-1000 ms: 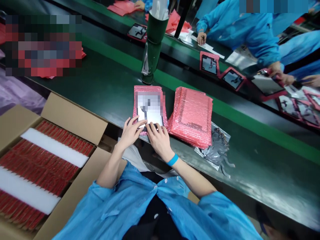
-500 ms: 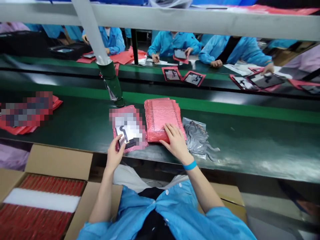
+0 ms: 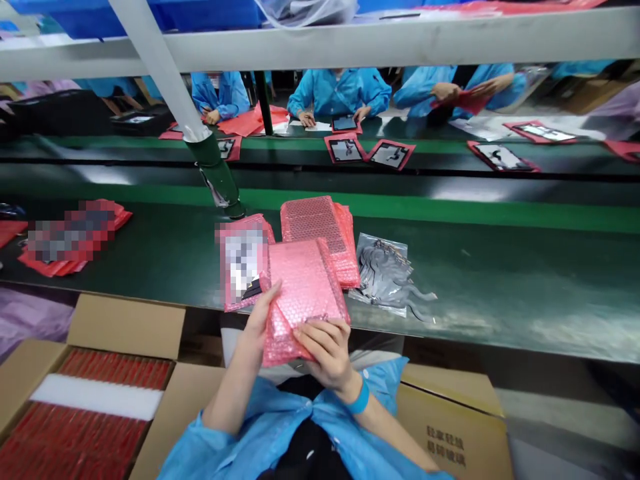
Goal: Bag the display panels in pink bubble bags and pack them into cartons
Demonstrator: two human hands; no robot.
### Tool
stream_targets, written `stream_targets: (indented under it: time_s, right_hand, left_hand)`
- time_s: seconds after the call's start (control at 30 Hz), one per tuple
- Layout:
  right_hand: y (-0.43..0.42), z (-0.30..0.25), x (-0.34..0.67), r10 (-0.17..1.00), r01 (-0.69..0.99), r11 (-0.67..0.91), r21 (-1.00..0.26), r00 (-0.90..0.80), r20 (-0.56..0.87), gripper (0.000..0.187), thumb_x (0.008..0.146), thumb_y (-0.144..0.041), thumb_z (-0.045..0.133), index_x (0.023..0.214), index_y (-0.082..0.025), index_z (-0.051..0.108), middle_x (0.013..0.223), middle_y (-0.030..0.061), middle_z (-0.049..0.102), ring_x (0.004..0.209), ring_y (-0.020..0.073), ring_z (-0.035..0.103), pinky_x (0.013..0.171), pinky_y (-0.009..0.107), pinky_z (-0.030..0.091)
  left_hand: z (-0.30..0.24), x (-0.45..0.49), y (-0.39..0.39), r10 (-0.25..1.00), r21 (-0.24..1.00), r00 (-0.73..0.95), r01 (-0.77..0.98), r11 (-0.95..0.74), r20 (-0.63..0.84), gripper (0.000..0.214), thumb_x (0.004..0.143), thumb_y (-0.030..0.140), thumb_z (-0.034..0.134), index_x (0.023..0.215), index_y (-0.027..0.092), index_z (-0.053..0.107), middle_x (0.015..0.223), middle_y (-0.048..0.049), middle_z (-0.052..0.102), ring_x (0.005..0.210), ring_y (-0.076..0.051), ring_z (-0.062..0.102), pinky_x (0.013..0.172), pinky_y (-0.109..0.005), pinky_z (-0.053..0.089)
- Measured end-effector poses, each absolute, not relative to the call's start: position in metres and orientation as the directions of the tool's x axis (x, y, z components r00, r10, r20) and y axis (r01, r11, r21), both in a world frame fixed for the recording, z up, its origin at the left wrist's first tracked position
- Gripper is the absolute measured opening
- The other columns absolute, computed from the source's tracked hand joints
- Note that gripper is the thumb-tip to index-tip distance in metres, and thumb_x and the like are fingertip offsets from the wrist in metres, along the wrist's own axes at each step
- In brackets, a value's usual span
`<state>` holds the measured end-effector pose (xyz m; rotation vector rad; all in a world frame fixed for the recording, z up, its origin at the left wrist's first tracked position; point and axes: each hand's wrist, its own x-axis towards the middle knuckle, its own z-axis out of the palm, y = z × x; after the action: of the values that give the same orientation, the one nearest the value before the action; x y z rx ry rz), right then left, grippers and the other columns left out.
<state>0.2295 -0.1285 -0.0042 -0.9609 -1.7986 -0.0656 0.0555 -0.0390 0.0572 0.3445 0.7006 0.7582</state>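
Bubble mailer in hand (image 3: 305, 300): pink, fine dotted bubble texture. Stacked mailers (image 3: 315, 230) on the far side: same pink, same dotted pattern. Antistatic bags (image 3: 385, 277), right of the stack: silver-grey, darker wavy shapes. Conveyor belt (image 3: 480, 273): glossy dark green, one brighter green stripe (image 3: 400, 205) along the far edge. Wristband (image 3: 358, 399): bright blue. Smock (image 3: 260, 427): light blue. Carton (image 3: 125, 327), near left: tan cardboard. Carton contents (image 3: 85, 433): tight red rows, crossed by white foam strip (image 3: 95, 397).

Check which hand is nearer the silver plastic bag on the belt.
Right hand: nearer, below and left of the silver plastic bag, not touching it. Left hand: farther left, on the other side of the pink bubble envelope both hands hold.
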Motion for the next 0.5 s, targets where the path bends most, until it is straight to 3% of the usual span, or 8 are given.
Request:
stream_targets:
  time_s: [0.07, 0.1, 0.17, 0.23, 0.3, 0.4, 0.5]
  right_hand:
    - [-0.138, -0.017, 0.227, 0.629, 0.559, 0.570, -0.602, 0.174, 0.758, 0.044, 0.102, -0.031, 0.071, 0.146, -0.037, 0.070, 0.134, 0.0049, 0.077, 0.125, 0.0276, 0.067, 0.114, 0.047, 0.046]
    - [-0.140, -0.021, 0.228, 0.656, 0.448, 0.490, -0.748, 0.376, 0.654, 0.044, 0.099, -0.034, 0.075, 0.143, -0.036, 0.071, 0.138, 0.0065, 0.074, 0.129, 0.0285, 0.065, 0.115, 0.048, 0.047]
    - [-0.136, -0.021, 0.234, 0.729, 0.033, 0.338, -0.941, 0.623, 0.284, 0.047, 0.097, -0.041, 0.078, 0.142, -0.033, 0.068, 0.142, 0.0093, 0.069, 0.130, 0.0287, 0.065, 0.113, 0.049, 0.051]
    - [-0.127, -0.012, 0.236, 0.869, -0.430, 0.178, -0.885, 0.490, -0.063, 0.050, 0.096, -0.049, 0.078, 0.141, -0.032, 0.067, 0.139, 0.0101, 0.071, 0.124, 0.0281, 0.069, 0.110, 0.050, 0.055]
    - [-0.117, 0.000, 0.232, 0.978, -0.696, -0.036, -0.717, 0.122, -0.168, 0.055, 0.091, -0.057, 0.082, 0.137, -0.032, 0.069, 0.136, 0.0095, 0.074, 0.120, 0.0289, 0.072, 0.108, 0.053, 0.058]
    - [-0.102, 0.012, 0.214, 0.963, -0.772, -0.267, -0.577, -0.241, -0.122, 0.059, 0.081, -0.057, 0.093, 0.129, -0.031, 0.073, 0.126, 0.0068, 0.080, 0.111, 0.0276, 0.076, 0.105, 0.053, 0.060]
    - [-0.092, 0.014, 0.206, 0.952, -0.757, -0.303, -0.578, -0.214, -0.219, 0.049, 0.073, -0.052, 0.101, 0.107, -0.027, 0.077, 0.099, 0.0018, 0.082, 0.084, 0.0207, 0.076, 0.085, 0.040, 0.064]
  left_hand:
    - [0.063, 0.051, -0.034, 0.755, 0.533, 0.447, -0.536, 0.655, -0.479, 0.045, 0.096, 0.044, 0.075, 0.125, 0.010, 0.077, 0.118, -0.0180, 0.085, 0.122, -0.040, 0.080, 0.111, -0.055, 0.063]
    - [0.065, 0.046, -0.031, 0.777, 0.544, 0.400, -0.558, 0.627, -0.486, 0.039, 0.095, 0.038, 0.074, 0.123, 0.011, 0.078, 0.116, -0.0164, 0.085, 0.122, -0.039, 0.080, 0.113, -0.054, 0.063]
    - [0.072, 0.035, -0.025, 0.837, 0.595, 0.293, -0.598, 0.537, -0.462, 0.032, 0.092, 0.033, 0.072, 0.117, 0.014, 0.080, 0.112, -0.0126, 0.087, 0.125, -0.038, 0.079, 0.117, -0.054, 0.062]
    - [0.083, 0.025, -0.019, 0.905, 0.673, 0.201, -0.612, 0.415, -0.375, 0.027, 0.090, 0.033, 0.073, 0.110, 0.018, 0.081, 0.110, -0.0090, 0.088, 0.131, -0.037, 0.077, 0.120, -0.054, 0.059]
    - [0.099, 0.018, -0.012, 0.964, 0.748, 0.112, -0.611, 0.260, -0.243, 0.025, 0.090, 0.037, 0.074, 0.106, 0.020, 0.082, 0.111, -0.0067, 0.088, 0.135, -0.038, 0.074, 0.122, -0.056, 0.058]
    - [0.134, 0.013, -0.003, 0.999, 0.815, 0.015, -0.577, 0.042, -0.040, 0.032, 0.098, 0.046, 0.070, 0.113, 0.021, 0.082, 0.122, -0.0058, 0.086, 0.144, -0.039, 0.068, 0.123, -0.057, 0.057]
    - [0.165, 0.001, 0.009, 0.995, 0.849, -0.045, -0.518, -0.100, 0.090, 0.040, 0.107, 0.049, 0.061, 0.129, 0.020, 0.078, 0.137, -0.0059, 0.081, 0.151, -0.038, 0.061, 0.124, -0.056, 0.056]
